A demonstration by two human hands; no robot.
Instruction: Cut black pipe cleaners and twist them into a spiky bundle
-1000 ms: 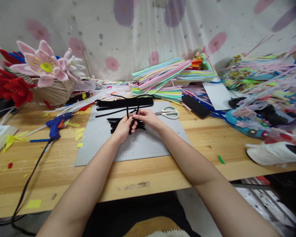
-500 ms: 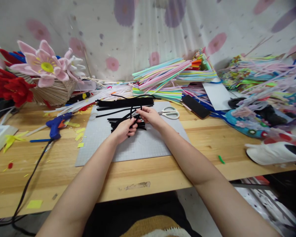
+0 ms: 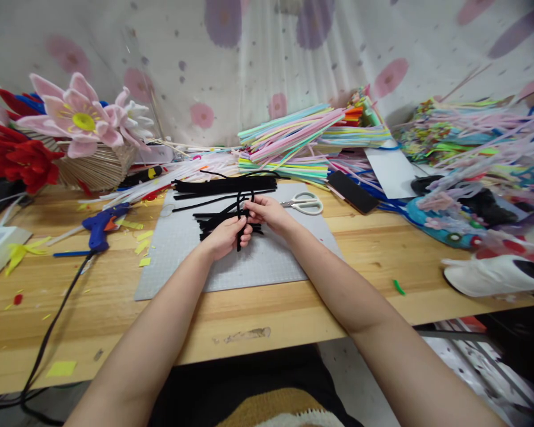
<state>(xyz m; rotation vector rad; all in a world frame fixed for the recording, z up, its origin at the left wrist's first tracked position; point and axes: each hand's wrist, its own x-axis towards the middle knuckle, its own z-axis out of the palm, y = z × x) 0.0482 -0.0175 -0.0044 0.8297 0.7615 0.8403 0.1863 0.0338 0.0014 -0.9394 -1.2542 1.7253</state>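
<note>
Pinching a bent black stick (image 3: 239,242), the left fingers (image 3: 245,236) and right fingers (image 3: 254,206) had scissors (image 3: 308,210) lying to their right.

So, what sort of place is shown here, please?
Probably a handcraft workspace: in view are a blue pistol-shaped glue gun, a heap of long pastel fuzzy stems and a pink fuzzy flower with a yellow centre.

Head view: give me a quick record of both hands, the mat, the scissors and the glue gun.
Left hand: grips a bent black strip
Right hand: fingertips pinching the same strip
Grey mat: under a long black bundle and shorter black pieces
Scissors: on the mat, beside the right hand; tips hidden
Glue gun: on the wooden table, left of the mat
</note>
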